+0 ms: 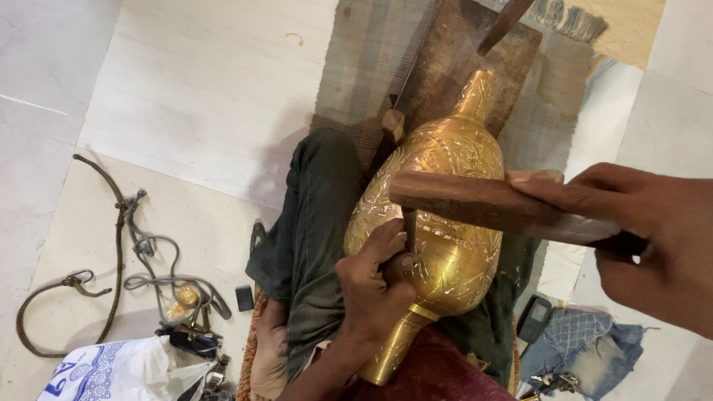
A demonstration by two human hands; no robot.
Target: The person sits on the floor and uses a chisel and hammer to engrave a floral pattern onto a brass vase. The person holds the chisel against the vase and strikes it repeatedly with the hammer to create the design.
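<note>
A large engraved brass vase lies across my lap, its neck pointing away from me onto a wooden board. My left hand grips a thin metal chisel held upright against the vase's belly. A flat wooden mallet block hovers just over the chisel's top, gripped at its right end by my right hand. My dark green trouser leg props the vase from the left.
A brown rope and grey cord lie on the pale tiled floor at left, beside a white printed bag. A woven mat lies under the board. A small phone and denim cloth sit at right.
</note>
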